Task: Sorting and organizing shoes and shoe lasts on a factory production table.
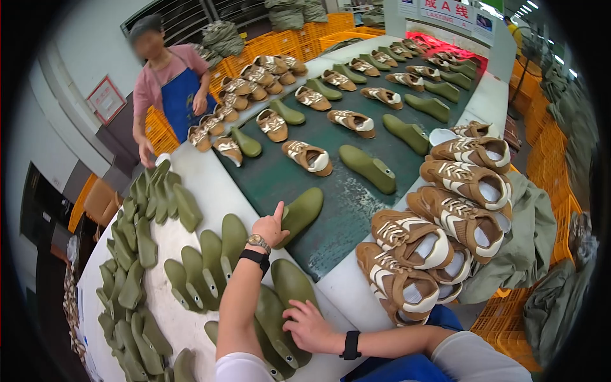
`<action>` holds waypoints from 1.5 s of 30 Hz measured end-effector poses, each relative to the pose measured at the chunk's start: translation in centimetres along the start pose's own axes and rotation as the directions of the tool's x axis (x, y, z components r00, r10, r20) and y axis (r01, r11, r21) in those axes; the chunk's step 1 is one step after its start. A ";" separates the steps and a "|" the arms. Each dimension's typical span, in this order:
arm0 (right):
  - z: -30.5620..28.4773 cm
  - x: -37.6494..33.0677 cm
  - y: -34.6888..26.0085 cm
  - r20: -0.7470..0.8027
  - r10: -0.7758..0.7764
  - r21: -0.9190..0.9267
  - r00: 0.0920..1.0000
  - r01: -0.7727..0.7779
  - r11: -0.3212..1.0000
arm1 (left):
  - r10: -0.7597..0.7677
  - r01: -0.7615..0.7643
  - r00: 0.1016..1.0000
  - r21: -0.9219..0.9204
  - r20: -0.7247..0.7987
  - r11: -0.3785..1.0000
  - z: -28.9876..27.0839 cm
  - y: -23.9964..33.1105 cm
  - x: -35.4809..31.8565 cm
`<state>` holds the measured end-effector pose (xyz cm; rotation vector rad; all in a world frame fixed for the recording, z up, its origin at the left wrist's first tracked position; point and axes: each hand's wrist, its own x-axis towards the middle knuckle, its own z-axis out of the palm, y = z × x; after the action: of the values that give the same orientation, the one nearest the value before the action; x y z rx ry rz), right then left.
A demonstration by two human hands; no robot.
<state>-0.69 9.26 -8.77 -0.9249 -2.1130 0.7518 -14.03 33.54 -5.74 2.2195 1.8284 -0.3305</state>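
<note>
My left hand [270,230], with a watch and a black strap on its wrist, is closed at the heel end of a green shoe last [303,215] on the near end of the dark green belt. Its index finger stretches out along the last's side, and the remaining fingers are partly hidden. Close to my body, my right hand [313,328] has its fingers curled over the edge of another green shoe last [293,284] in a near group on the white table. Further lasts [275,318] lie beside these fingers.
Brown-and-white sneakers [308,157] alternate with green lasts [368,168] along the belt [280,188]. Piled sneakers [455,219] line the right ledge, and more [254,79] the far left. Many lasts [130,254] cover the left table. A person [172,79] stands beyond. Orange crates [509,325] stand right.
</note>
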 end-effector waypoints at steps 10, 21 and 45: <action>0.4 -0.5 1.0 0.071 0.033 -0.076 0.997 -0.027 0.997 | -0.141 0.183 0.983 -0.569 0.117 0.801 3.2 11.9 3.0; 0.2 -0.3 1.2 0.060 0.046 -0.119 0.997 -0.039 0.992 | -0.030 0.356 0.925 -0.836 0.379 0.417 2.6 10.3 0.8; 0.5 0.1 1.7 -0.044 -0.130 -0.116 0.991 0.124 0.985 | -0.984 0.934 0.171 -0.325 0.048 0.146 18.8 -17.9 -49.0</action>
<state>-0.49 10.18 -10.24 -0.8501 -2.1646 0.5428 -41.14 -14.75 -8.30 0.4950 2.9545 -0.0247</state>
